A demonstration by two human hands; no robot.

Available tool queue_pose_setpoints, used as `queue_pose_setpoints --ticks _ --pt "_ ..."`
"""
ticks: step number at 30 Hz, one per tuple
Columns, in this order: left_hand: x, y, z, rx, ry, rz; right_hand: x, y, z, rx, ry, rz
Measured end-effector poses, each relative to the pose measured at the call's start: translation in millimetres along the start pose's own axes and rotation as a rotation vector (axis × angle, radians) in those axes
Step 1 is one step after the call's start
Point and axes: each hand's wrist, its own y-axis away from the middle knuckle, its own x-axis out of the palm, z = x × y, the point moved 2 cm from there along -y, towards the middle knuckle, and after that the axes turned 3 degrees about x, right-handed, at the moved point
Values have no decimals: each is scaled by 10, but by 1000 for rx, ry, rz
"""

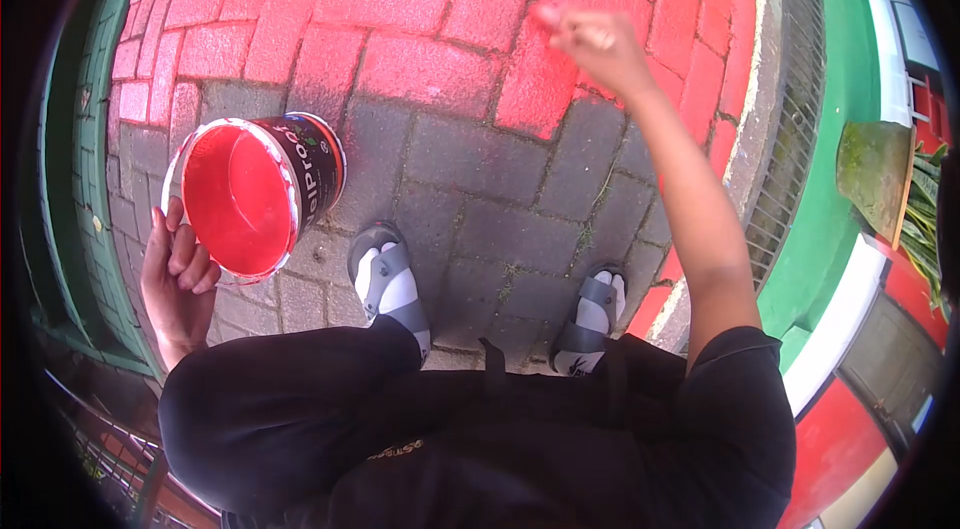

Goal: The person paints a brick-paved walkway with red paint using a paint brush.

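A paint bucket (322, 164) with red paint inside tilts toward me on the paving at left. My left hand (180, 264) is closed round its thin white handle (172, 179), at the near side of the rim. My right hand (605, 49) reaches out low over the red-painted bricks (540, 94) and is smeared by motion. Its fingers are closed on what looks like a small paintbrush, with a pale end (598, 37) showing at the fist and a reddish tip toward the bricks. Most of the brush is hidden by the fingers.
Bare grey bricks (475, 154) lie between the red area and my sandalled feet (390, 279). A metal drain grate (790, 119) and green strip (835, 79) run along the right, beside a mossy plant pot (872, 174). Green metalwork (90, 159) borders the left.
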Motion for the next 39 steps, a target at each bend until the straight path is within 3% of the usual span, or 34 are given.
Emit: queue_pose_setpoints --ticks 2,4,5,6,8,10,12,14,15,16,17,20,21,22,23,27,29,31,32,34,36,37,39 --pt "55 7 6 4 23 -21 396 272 -176 282 -352 191" --pt "19 1 7 8 46 -51 476 650 317 394 -214 318" --pt "-43 -20 2 -5 66 52 434 745 475 -276 143 340" --pt "-59 -23 2 -20 84 156 433 765 517 -269 15 349" --pt "-30 -10 23 -13 94 120 391 727 508 -259 -113 353" --pt "-6 7 40 0 103 82 267 458 191 153 -334 397" --pt "13 22 68 -3 126 110 26 74 -118 234 -143 235" --pt "29 27 103 -10 118 102 -92 -127 -282 -30 -178 -69" --pt "13 40 124 -22 109 88 -56 -102 -270 -32 -179 -64" --pt "-2 19 136 -30 134 269 -21 -35 -251 -29 -14 -144" --pt "3 23 147 -28 140 265 20 57 -217 -30 153 -224" --pt "32 37 192 -9 78 275 440 724 72 12 140 -2" --pt "27 38 193 -4 77 305 465 917 224 342 -160 236" --pt "21 37 197 -4 73 338 522 1108 318 -34 -12 202" --pt "-11 28 203 -12 72 344 626 1280 322 -163 -79 138" --pt "-9 7 195 5 128 398 365 1052 462 -84 -56 146" --pt "12 21 194 -5 134 410 174 707 26 519 -216 126" --pt "8 28 199 -4 135 412 -21 423 -488 387 -278 -182" --pt "1 30 195 2 142 404 -49 390 -475 383 -280 -187" --pt "-2 30 185 13 149 403 -138 336 -377 231 59 -393" --pt "-8 47 176 17 157 402 230 492 -280 81 -8 -319" --pt "-3 49 178 21 157 403 309 649 94 -14 114 -224" --pt "12 39 189 22 161 409 568 910 460 -137 34 -13"
